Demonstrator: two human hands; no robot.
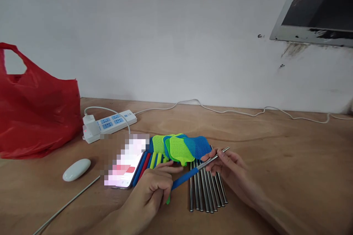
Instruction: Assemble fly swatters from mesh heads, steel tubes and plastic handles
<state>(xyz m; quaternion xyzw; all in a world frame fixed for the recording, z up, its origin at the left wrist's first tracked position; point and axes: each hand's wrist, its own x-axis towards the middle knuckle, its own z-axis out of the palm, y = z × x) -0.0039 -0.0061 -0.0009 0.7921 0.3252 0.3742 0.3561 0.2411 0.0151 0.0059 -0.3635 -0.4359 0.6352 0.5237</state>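
My left hand [156, 189] is closed round the lower end of a blue plastic handle [184, 179]. Out of its upper end runs a shiny metal tube [211, 161], pinched near its tip by the fingers of my right hand [230, 163]. The two parts line up at a slant, and the joint between them is visible. Beneath them lies a row of several loose metal tubes [206, 196]. Mesh fly swatter heads in yellow-green [180, 148] and blue [202, 147] overlap behind. Several coloured handles [143, 167] lie left of these, partly hidden by my left hand.
Left of the handles is a lit phone [128, 165], partly pixelated. A white mouse [76, 169], a white power strip [110, 125] with a plugged-in charger, and a red plastic bag [41, 110] are farther left. A thin cable [215, 111] runs along the wall.
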